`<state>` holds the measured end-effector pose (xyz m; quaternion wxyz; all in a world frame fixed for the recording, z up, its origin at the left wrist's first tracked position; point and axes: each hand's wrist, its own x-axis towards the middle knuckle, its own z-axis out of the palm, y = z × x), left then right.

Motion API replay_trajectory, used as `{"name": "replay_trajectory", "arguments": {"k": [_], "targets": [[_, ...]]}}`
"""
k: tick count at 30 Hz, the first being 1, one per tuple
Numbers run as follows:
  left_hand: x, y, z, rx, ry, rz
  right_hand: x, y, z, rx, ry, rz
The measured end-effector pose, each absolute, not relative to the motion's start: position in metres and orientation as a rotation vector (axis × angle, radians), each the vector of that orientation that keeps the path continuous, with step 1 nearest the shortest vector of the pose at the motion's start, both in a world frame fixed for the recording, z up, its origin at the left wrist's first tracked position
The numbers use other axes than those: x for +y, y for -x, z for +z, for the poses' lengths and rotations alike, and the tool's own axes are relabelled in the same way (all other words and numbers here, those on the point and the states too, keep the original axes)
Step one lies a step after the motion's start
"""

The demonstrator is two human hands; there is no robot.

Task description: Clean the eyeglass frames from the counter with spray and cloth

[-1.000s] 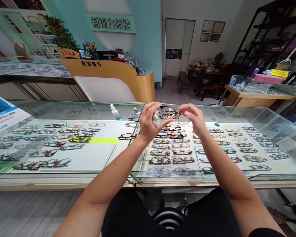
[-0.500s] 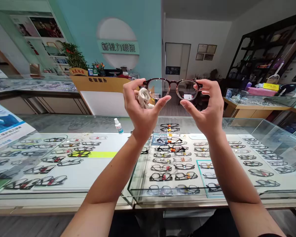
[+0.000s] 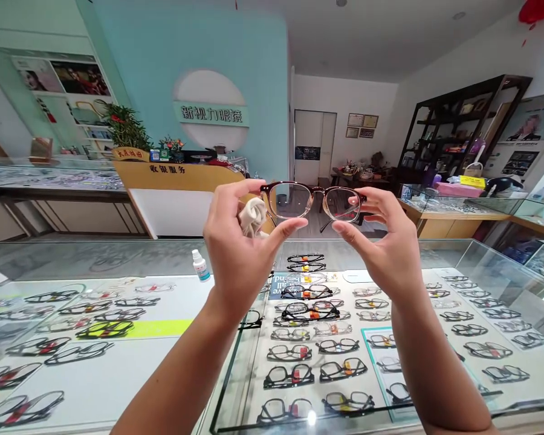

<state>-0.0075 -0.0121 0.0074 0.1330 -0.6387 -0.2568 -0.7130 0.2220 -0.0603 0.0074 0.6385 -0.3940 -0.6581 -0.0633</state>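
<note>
Glasses [image 3: 317, 190] stretch sideways, left hand [image 3: 236, 244] closed on one end and a cloth [image 3: 252, 215], right hand [image 3: 387, 241] on the other.

One view serves: a camera worn on the person's head, looking forward and somewhat down. The left forearm [image 3: 185, 368] and right forearm [image 3: 430, 362] enter from the bottom edge; the left hand [image 3: 240, 260] and right hand [image 3: 387, 248] stand close ahead, near mid-picture. Below them it looks onto the glass display cases [image 3: 127, 368], nearby; beyond, it reaches the cashier counter [image 3: 176, 208], teal wall [image 3: 136, 48] and ceiling [image 3: 367, 36].
</note>
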Motion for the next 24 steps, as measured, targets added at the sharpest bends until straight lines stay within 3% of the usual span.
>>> {"name": "replay_trajectory", "arguments": {"k": [24], "targets": [[-0.0175,0.0059,0.0079,-0.881,1.954,-2.022,-0.062,-0.2281,0.0075,-1.433,1.017,-0.142]]}}
